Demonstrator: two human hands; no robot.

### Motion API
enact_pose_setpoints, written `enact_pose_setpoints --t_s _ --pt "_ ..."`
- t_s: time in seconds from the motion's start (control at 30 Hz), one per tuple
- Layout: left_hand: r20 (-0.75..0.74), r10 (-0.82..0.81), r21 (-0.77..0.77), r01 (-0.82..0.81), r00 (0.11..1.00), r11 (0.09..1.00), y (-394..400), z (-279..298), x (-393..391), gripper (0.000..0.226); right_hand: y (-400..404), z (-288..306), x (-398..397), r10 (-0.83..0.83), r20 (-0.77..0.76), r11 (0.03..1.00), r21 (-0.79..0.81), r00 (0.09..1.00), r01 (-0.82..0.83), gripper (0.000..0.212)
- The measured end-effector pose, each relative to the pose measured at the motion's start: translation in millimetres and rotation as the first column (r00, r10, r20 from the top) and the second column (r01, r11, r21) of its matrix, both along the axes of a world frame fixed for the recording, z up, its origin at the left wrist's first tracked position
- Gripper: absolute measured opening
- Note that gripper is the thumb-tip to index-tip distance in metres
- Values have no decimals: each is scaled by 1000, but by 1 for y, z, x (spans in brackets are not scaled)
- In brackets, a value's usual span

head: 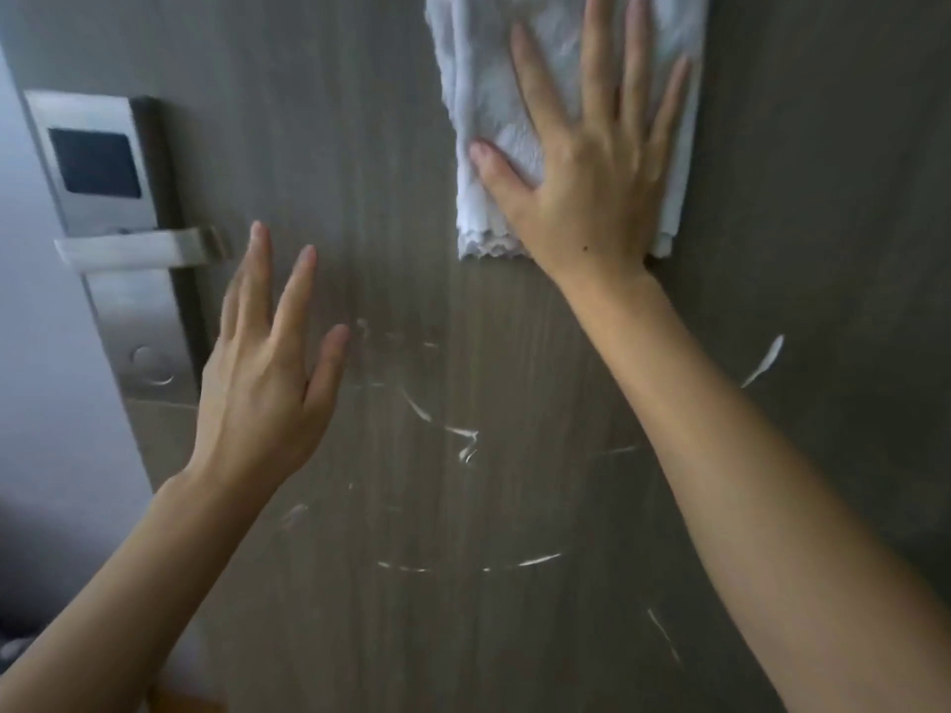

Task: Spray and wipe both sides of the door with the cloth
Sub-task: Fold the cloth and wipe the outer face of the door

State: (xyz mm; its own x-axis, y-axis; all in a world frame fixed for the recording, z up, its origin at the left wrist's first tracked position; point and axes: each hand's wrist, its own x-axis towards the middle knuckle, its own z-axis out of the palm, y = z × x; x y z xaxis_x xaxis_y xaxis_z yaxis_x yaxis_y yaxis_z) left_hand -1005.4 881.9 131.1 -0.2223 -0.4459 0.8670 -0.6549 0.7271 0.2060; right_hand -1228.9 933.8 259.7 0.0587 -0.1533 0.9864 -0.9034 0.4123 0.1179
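Observation:
A grey wood-grain door fills the view. My right hand lies flat, fingers spread, pressing a white cloth against the upper part of the door. The cloth hangs below my palm and its top runs out of frame. My left hand is held up in front of the door near the lock, fingers apart, holding nothing. White streaks of foam or spray curve across the door below the cloth. No spray bottle is in view.
A silver card-reader lock with a lever handle sits at the door's left edge. A pale wall lies beyond that edge. More white streaks mark the door's right side.

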Motion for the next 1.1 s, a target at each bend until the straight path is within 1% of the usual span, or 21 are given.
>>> enact_pose_setpoints --t_s 0.03,0.1,0.17,0.23,0.3,0.37,0.43,0.47,0.5,0.6,0.67,0.7,0.73,0.8,0.9,0.97,1.0,1.03,1.07,1.1 --pt "41 10 -18 -9 999 1000 -3 -16 4 59 -6 -11 7 -7 3 1000 -5 1000 7 66" --pt "124 43 -39 -39 991 998 -15 -47 12 63 -15 -47 21 38 -74 999 40 997 -35 67" --pt "153 98 -8 -99 983 995 -30 -71 19 66 -26 -100 35 96 -186 988 139 978 -70 68" --pt "203 182 -21 -181 962 983 -45 -89 27 71 -33 -166 50 163 -276 962 259 947 -90 69" --pt "289 255 -91 -239 923 967 -58 -100 35 78 -36 -225 59 204 -349 926 373 915 -63 69" --pt "361 286 -139 -252 888 958 -66 -107 44 87 -36 -254 58 212 -418 908 417 883 -21 69" --pt "388 283 -144 -246 877 959 -69 -109 52 90 -36 -241 48 222 -463 908 419 858 -9 70" --pt "393 273 -143 -235 878 962 -69 -108 54 90 -35 -224 45 209 -456 915 403 865 -8 71" --pt "399 261 -140 -223 879 965 -69 -107 56 90 -34 -204 43 186 -423 928 371 887 -17 73" --pt "422 220 -125 -184 879 975 -67 -104 61 91 -38 -150 50 107 -254 973 224 961 -49 75" --pt "414 169 -114 -133 895 985 -69 -104 65 89 -47 -135 65 57 -151 989 141 987 -35 74" --pt "400 134 -103 -101 907 990 -70 -104 67 87 -50 -134 72 48 -134 992 125 990 -31 74" --pt "381 99 -90 -70 919 993 -71 -105 69 86 -53 -138 77 52 -149 990 139 988 -31 74" --pt "338 34 -64 -13 940 998 -73 -105 71 87 -56 -162 80 87 -264 973 229 960 -26 75" --pt "291 -52 -32 65 955 997 -74 -103 71 90 -54 -232 80 171 -462 923 385 871 23 76" --pt "290 -66 -25 77 955 997 -74 -101 72 92 -50 -268 78 223 -559 877 472 799 85 76" --pt "297 -57 -30 69 953 997 -74 -102 73 93 -48 -267 73 258 -576 862 500 776 84 77" --pt "302 -41 -43 57 952 997 -74 -102 73 93 -48 -255 68 273 -568 866 497 776 59 78" --pt "301 -31 -55 50 953 997 -74 -103 72 92 -47 -234 64 256 -529 885 464 809 23 79" --pt "294 -34 -58 53 955 997 -74 -103 72 91 -46 -210 61 216 -460 916 402 861 -15 79"
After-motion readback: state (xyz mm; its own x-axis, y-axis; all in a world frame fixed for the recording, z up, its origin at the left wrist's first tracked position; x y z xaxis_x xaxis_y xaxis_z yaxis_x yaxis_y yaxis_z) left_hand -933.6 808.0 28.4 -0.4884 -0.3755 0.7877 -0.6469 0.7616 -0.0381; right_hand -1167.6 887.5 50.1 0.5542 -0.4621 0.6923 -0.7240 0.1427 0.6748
